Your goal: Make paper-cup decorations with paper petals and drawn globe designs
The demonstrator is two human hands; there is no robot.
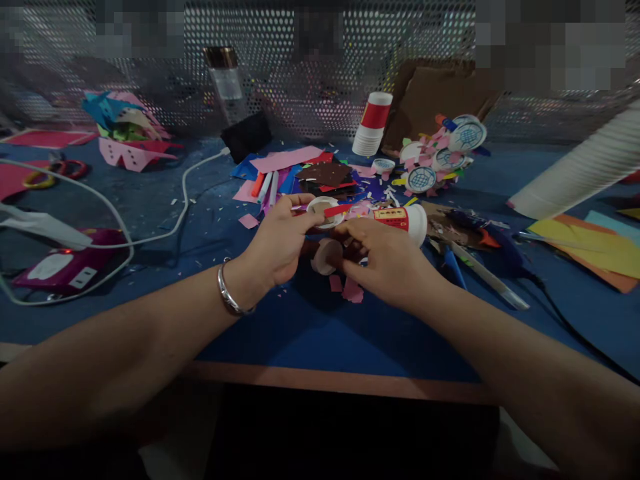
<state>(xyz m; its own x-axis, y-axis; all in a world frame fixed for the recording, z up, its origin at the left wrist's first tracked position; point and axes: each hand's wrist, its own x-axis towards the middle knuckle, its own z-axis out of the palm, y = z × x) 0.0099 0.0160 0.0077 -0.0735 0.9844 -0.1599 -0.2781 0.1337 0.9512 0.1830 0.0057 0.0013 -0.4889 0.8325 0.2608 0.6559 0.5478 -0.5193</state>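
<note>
My left hand (280,237), a silver bracelet at its wrist, pinches a shallow white paper-cup base (316,202) with the thumb over its rim. A narrow red paper strip (337,210) lies across the base by the thumb tip. My right hand (393,257) is closed, its bent fingertips at the lower edge of the base. Just below, a second pale round piece (326,258) shows between the two hands; whether fingers hold it is unclear. Behind the right hand a red and white paper cup (417,225) lies on its side. Pink paper scraps (353,291) lie beneath.
Coloured paper (325,175) and markers are heaped behind the hands. At right are a blue glue gun (500,250), a blade-like tool (493,277) and a long cup stack (585,163). A white cable (186,193) and purple power strip (75,263) occupy the left.
</note>
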